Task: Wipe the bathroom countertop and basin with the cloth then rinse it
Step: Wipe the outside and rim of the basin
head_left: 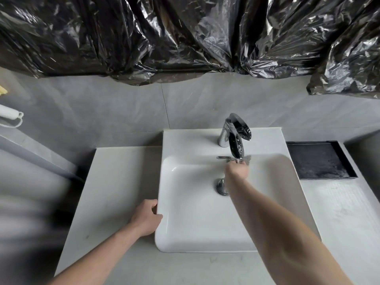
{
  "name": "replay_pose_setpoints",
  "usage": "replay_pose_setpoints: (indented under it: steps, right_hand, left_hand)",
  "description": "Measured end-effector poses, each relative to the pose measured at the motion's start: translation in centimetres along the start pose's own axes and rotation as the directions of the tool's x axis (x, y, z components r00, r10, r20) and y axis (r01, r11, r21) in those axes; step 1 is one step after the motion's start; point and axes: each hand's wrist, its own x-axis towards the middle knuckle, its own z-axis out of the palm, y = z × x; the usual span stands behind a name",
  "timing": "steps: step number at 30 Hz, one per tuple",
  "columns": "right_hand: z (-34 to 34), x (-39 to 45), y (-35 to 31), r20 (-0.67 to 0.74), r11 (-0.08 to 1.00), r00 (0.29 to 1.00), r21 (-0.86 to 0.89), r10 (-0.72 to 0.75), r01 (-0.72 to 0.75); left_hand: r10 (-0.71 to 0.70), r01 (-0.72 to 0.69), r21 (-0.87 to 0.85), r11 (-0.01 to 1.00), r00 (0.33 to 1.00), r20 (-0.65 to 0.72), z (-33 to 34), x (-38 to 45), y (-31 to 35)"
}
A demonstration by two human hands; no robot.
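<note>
Rinsing step, I'd judge: R hand (237, 169) sits under tap (236, 136) at back of basin (164, 239), fingers curled out of view, seemingly bunched on grey cloth (248, 159) poking past knuckles. L hand (147, 217) grips basin's left rim, thumb on top. Next, prob: squeeze cloth under spout, then wring.

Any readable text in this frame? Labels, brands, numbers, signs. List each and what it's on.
No readable text anywhere.
faucet: reflections only, no legible brand mark.
basin, countertop, black tray, black plastic sheeting: no print visible.
cloth in the right hand: blurred, no tag visible.
white object at the left edge: too blurred to tell.
</note>
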Motion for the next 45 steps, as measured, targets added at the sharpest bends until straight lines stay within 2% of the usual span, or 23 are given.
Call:
replay_pose_setpoints:
  steps: [2,4,6,8,10,12,17,20,22,23,25,28,33,39,43,45]
  right_hand:
    - [1.7,-3.2,0.3,0.16,1.0,0.987,-0.023,0.009,-0.005]
    - [3.8,-5.6,0.8,0.23,0.996,0.973,-0.074,-0.027,0.045]
    - [5.9,-8.1,1.3,0.279,0.979,0.957,-0.158,-0.084,0.132]
    - [7.5,-10.8,2.2,0.394,0.932,0.904,-0.236,-0.167,0.275]
    - [8.1,-13.5,3.2,0.628,0.821,0.737,-0.266,-0.25,0.505]
    - [7.8,-14.6,4.1,0.774,0.672,0.577,-0.284,-0.26,0.683]
    - [3.5,-14.1,5.4,0.909,0.514,0.342,-0.181,-0.237,0.838]
    - [-0.5,-14.5,6.5,0.968,0.457,0.192,-0.098,-0.164,0.884]
    - [-2.9,-14.8,7.5,0.99,0.434,0.129,-0.092,-0.057,0.896]
    - [-3.9,-14.9,8.0,0.993,0.431,0.119,-0.106,-0.004,0.896]
    - [-5.9,-15.1,8.3,0.987,0.422,0.141,-0.16,0.077,0.892]
    - [-8.9,-15.2,7.8,0.958,0.382,0.226,-0.278,0.175,0.881]
    - [-14.0,-13.2,6.6,0.912,0.315,0.363,-0.407,0.19,0.858]
    - [-21.9,-8.1,4.5,0.805,0.137,0.565,-0.589,0.179,0.796]
    - [-26.3,-5.7,3.4,0.751,0.012,0.638,-0.649,0.169,0.761]
    - [-27.8,-5.2,2.6,0.726,-0.088,0.668,-0.664,0.164,0.743]
  left_hand:
    - [0.012,-0.012,-0.021,1.0,1.0,-0.001,0.0,0.1,0.0]
    - [0.02,-0.02,-0.031,0.999,1.0,-0.01,0.1,0.1,0.1]
    - [0.029,-0.03,-0.025,0.999,0.999,-0.03,0.2,0.0,0.2]
    - [0.042,-0.043,-0.005,0.999,0.998,-0.046,0.2,-0.1,0.4]
    - [0.047,-0.047,-0.006,0.999,0.998,-0.053,0.1,-0.3,0.4]
    - [0.04,-0.04,-0.012,0.999,0.999,-0.037,0.1,-0.3,0.4]
    - [0.043,-0.043,-0.049,0.998,0.999,0.002,-0.3,-0.2,-0.3]
    - [0.058,-0.059,-0.022,0.998,0.998,-0.009,-0.2,0.1,-0.4]
    - [0.072,-0.072,-0.004,0.997,0.997,-0.031,-0.1,0.1,-0.3]
    - [0.075,-0.075,-0.003,0.997,0.997,-0.034,0.0,0.0,-0.2]
    - [0.066,-0.066,-0.007,0.998,0.998,-0.023,0.0,-0.1,-0.1]
    - [0.048,-0.049,-0.024,0.999,0.998,-0.028,-0.1,-0.2,-0.2]
    - [0.044,-0.044,-0.026,0.999,0.999,-0.032,0.2,-0.2,-0.6]
    - [0.033,-0.033,0.004,0.999,0.998,-0.048,0.5,-0.4,-0.4]
    - [0.028,-0.029,-0.014,0.999,0.998,-0.054,0.7,-0.8,-0.1]
    - [0.025,-0.026,-0.013,1.0,0.998,-0.056,0.6,-1.0,0.1]
